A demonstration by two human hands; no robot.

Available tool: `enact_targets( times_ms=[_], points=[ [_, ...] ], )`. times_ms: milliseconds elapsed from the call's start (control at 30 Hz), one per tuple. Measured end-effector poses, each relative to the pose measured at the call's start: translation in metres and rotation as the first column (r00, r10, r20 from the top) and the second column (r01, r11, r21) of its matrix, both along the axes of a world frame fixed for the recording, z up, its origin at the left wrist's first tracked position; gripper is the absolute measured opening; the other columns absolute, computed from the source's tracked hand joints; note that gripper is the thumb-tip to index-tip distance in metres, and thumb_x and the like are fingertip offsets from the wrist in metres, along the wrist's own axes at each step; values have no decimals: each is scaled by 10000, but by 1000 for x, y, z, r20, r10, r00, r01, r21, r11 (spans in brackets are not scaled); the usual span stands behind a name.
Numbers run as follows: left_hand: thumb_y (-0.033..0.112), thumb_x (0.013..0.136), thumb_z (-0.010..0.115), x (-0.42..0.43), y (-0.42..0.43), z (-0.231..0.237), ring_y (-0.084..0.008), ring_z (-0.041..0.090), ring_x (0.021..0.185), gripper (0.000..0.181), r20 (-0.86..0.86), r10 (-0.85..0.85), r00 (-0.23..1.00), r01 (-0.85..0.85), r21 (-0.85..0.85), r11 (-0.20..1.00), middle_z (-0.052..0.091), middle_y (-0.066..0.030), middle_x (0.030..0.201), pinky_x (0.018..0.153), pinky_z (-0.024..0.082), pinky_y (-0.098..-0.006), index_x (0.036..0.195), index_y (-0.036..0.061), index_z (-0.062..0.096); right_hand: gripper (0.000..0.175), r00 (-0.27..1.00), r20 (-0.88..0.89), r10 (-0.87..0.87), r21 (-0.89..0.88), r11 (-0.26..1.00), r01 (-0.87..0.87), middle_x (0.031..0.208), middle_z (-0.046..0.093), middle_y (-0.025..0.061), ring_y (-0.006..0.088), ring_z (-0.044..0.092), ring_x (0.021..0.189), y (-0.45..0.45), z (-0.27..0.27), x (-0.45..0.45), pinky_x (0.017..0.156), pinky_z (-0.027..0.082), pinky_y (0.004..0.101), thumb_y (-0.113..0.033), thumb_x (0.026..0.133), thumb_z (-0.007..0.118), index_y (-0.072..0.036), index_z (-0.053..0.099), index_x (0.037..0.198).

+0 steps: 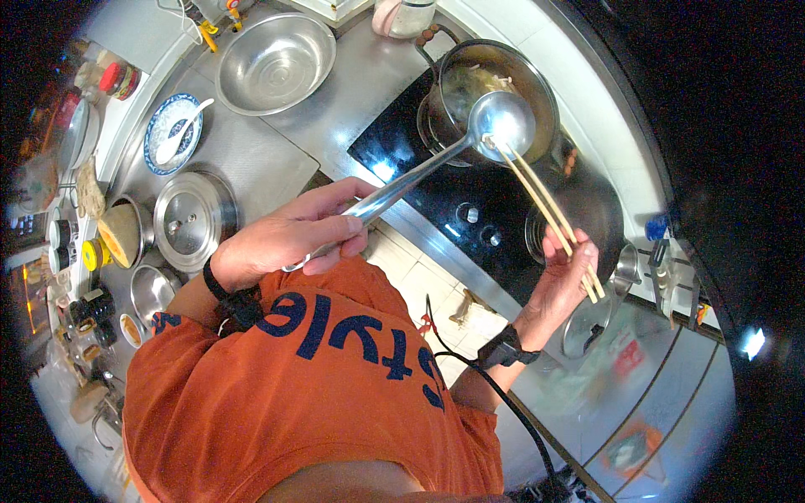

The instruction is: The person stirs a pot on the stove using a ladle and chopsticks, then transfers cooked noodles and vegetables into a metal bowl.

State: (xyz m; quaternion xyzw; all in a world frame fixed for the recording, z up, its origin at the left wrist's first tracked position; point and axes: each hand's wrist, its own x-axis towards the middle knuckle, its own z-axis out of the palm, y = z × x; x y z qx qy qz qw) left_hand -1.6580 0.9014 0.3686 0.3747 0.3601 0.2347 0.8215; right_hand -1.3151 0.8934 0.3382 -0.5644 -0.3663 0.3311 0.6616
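My left hand (302, 232) grips the handle of a stainless steel ladle (415, 173), whose bowl lies over a deep pot (541, 88) on the gas hob. In my right hand (566, 270) is a pair of wooden chopsticks (544, 204), with the tips down in the ladle's bowl. A small pale piece of food (488, 142) lies by those tips. Broth and thin pale strands that look like mushrooms (503, 80) show inside the pot. Glare hides part of the ladle's bowl.
A dark wok (591, 195) sits right of the pot, near a glass lid (585, 330). On the left counter are a steel basin (277, 63), a blue-and-white plate (151, 148) with a white spoon (182, 135), a lidded steel pot (195, 236) and a cut squash or melon (122, 229).
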Motion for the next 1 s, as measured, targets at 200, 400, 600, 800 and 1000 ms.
enact_targets(
  times_ms=[200, 400, 600, 800, 1000],
  points=[
    [120, 980, 420, 0, -2, -1, -18, 397, 462, 371, -11, 4, 1000, -4, -1, 1000, 502, -3, 741, 411, 295, -166, 1334, 19, 371, 325, 1000, -16, -12, -71, 997, 10, 994, 654, 148, 238, 687, 859, 5, -4, -7, 731, 576, 286, -305, 969, 552, 4, 576, 1070],
    [116, 979, 422, 1, -3, -3, -17, 405, 468, 382, 3, -2, 1000, 2, -15, 1000, 504, -4, 744, 416, 308, -165, 1343, 22, 357, 373, 999, 21, -29, -95, 995, 31, 981, 650, 159, 268, 692, 836, 10, -8, -7, 711, 574, 307, -330, 975, 535, 29, 571, 1067],
    [159, 987, 453, 3, -6, -6, -18, 395, 446, 372, 26, -12, 1000, 11, 12, 1000, 503, -6, 779, 382, 292, -163, 1332, 59, 358, 373, 998, 42, -49, -98, 994, 53, 973, 651, 159, 268, 690, 841, 10, -14, -4, 706, 572, 307, -335, 978, 527, 27, 572, 1057],
    [174, 990, 453, 4, -6, -7, -18, 391, 447, 388, 28, -33, 999, 33, 6, 999, 502, -8, 772, 388, 293, -162, 1343, 59, 343, 357, 998, 43, -53, -58, 997, 56, 971, 655, 154, 264, 690, 833, 9, -18, 0, 712, 574, 313, -324, 982, 519, 22, 574, 1053],
    [106, 978, 418, 6, -7, -4, -15, 401, 464, 369, 40, -4, 999, 4, -1, 1000, 504, -2, 741, 419, 306, -159, 1332, 18, 366, 348, 998, 8, -63, -41, 997, 63, 976, 653, 153, 257, 690, 838, 8, -19, 2, 718, 574, 314, -320, 983, 517, 15, 573, 1059]
  ],
)
